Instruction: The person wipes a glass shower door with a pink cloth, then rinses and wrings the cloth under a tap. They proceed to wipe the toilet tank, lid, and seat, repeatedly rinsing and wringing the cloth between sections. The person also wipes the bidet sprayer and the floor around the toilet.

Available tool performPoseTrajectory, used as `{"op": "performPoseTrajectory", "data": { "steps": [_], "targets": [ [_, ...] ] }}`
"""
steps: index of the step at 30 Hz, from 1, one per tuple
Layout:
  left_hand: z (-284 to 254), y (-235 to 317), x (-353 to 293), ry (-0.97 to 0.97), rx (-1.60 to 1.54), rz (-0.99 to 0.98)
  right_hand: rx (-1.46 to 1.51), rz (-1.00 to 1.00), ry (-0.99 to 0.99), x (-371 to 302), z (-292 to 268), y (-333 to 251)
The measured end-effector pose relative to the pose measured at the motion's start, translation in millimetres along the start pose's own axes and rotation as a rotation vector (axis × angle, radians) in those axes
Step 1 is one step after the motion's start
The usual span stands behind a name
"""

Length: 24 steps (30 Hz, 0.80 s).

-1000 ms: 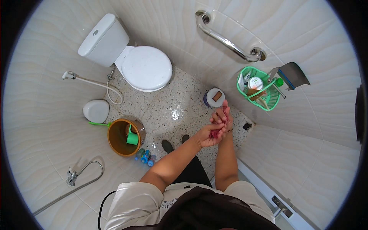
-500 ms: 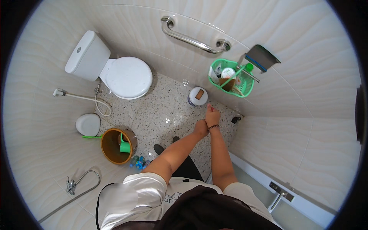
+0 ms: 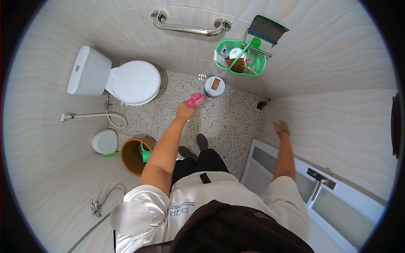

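Observation:
My left hand point(image 3: 184, 112) is closed on a crumpled pink cloth point(image 3: 195, 100), which bulges out beyond the fingers; I cannot make out its exact kind. Just past the cloth stands a round white tub point(image 3: 214, 93) with a lid, and a small brown block point(image 3: 215, 84) lies on top. Out to the right, by the tiled wall and above the white door, my right hand point(image 3: 281, 127) is slightly blurred. Its fingers look apart, with nothing visible in them.
A green basket point(image 3: 220, 63) of bottles and packets hangs on the wall beside a dark squeegee-like blade point(image 3: 266, 29). Higher up is a metal grab bar point(image 3: 187, 28). The toilet point(image 3: 137, 82), a brown bucket point(image 3: 131, 158) with a green dipper and a white bin point(image 3: 104, 141) stand left.
My hands were together near the tub and have parted. The left went left with the pink cloth, now plainly seen; the right swung right toward the wall. The view has shifted.

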State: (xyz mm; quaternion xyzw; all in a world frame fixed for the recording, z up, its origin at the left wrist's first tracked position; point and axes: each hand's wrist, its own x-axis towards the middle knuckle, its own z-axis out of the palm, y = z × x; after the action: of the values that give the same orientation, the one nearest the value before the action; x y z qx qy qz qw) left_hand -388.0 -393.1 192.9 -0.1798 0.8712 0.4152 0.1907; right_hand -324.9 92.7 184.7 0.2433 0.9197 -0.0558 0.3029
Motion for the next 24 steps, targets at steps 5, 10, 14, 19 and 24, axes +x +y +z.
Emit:
{"op": "performPoseTrajectory", "data": {
  "steps": [5,10,14,19,24],
  "targets": [
    [-64.2,-48.2,5.2,-0.030,-0.203,-0.218,-0.649,0.500,-0.200,-74.0,-26.2,137.5],
    [-103.2,-76.2,-12.9,0.012,-0.430,-0.341,-0.663,0.644,-0.285,-104.3,-22.5,135.1],
    [-101.1,-75.7,-9.4,0.009,-0.474,-0.320,-0.937,0.694,-0.420,-74.4,13.3,231.8],
    [-126.1,-91.0,-14.9,-0.009,-0.511,-0.346,-0.880,0.581,-0.550,-90.9,24.1,110.3],
    [-137.1,-95.4,-5.0,-0.198,-0.666,-0.286,-0.810,0.504,-0.651,-167.8,-9.3,-9.8]
  ]
}}
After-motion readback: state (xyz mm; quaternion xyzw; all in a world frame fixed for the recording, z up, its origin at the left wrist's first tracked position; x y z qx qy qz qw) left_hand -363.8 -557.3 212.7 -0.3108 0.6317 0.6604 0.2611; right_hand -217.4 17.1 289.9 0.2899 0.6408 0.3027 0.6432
